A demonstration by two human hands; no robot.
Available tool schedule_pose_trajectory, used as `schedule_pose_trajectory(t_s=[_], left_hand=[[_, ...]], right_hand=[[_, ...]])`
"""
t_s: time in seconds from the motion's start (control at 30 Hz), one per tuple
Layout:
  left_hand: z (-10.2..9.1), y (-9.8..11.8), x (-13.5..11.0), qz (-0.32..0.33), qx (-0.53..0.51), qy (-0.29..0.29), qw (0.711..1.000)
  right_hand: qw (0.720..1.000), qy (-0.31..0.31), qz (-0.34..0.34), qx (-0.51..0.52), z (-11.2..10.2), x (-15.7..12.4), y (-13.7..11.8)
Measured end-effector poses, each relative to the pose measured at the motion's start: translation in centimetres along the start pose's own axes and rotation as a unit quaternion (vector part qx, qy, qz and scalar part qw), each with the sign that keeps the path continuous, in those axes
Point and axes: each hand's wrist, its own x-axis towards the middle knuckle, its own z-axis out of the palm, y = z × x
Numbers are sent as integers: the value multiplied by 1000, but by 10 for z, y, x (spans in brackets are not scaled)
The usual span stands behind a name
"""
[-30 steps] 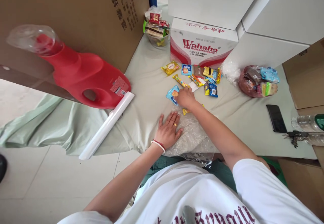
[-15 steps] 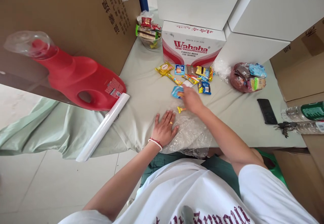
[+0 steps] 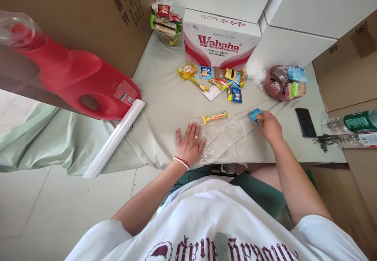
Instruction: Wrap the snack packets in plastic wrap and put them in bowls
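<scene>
My left hand [image 3: 190, 145] lies flat, fingers spread, pressing the left edge of a sheet of clear plastic wrap [image 3: 226, 139] onto the cloth-covered table. On the wrap rests a yellow stick-shaped snack packet [image 3: 215, 117]. My right hand [image 3: 270, 127] is closed on a blue snack packet [image 3: 255, 115], held to the right of the wrap. Farther back lie several small snacks, among them a yellow packet [image 3: 187, 71], a blue-and-white packet [image 3: 205, 72], a brown packet [image 3: 219, 74] and a dark blue packet [image 3: 236, 94]. A white paper [image 3: 212, 92] lies partly under a yellow stick packet.
A white Wahaha carton [image 3: 220, 41] stands behind the snacks. Two bowls hold snacks: a clear bowl [image 3: 171, 39] and a reddish bowl [image 3: 272, 88]. A red jug [image 3: 88, 84] and a white roll [image 3: 114, 139] are left; a phone [image 3: 305, 122], keys [image 3: 325, 141] and bottles [image 3: 361, 122] right.
My right hand has moved right with the blue packet, away from the snack group, uncovering the yellow stick packet on the wrap. My left hand stays flat. The view has shifted slightly.
</scene>
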Motion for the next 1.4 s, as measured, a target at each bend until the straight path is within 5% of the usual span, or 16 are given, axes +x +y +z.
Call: schedule_pose_trajectory(t_s=[0.13, 0.2, 0.3, 0.4, 0.5, 0.73, 0.83, 0.97, 1.13, 1.3, 1.4], left_hand=[[3, -3, 0, 0, -3, 5, 1000], [4, -3, 0, 0, -6, 8, 1000], [4, -3, 0, 2, -9, 11, 1000], [3, -4, 0, 8, -11, 15, 1000], [1, -10, -2, 16, -21, 13, 1000], [-7, -36, -6, 37, -55, 37, 997], [-14, -51, -9, 97, -57, 41, 993], [-26, -74, -17, 193, -91, -29, 977], [-39, -84, -32, 258, -92, -116, 955], [-38, -67, -34, 227, -56, -94, 968], [-33, -57, -20, 170, -67, -47, 982]], right_hand=[[977, 26, -127, 171, -41, 15, -26], [940, -47, -252, 226, -48, 7, -57], [883, -209, -372, 197, -31, -15, -108], [881, -303, -357, 64, -3, -36, -140], [899, -290, -327, -21, 13, -48, -150], [944, -132, -301, 28, 19, -60, -141], [924, -77, -339, 162, 18, -73, -113], [865, -103, -430, 237, 17, -109, -59], [897, -67, -413, 140, 36, -139, -21], [894, -136, -367, 219, 30, -113, -29], [895, -185, -283, 289, 17, -83, -39]])
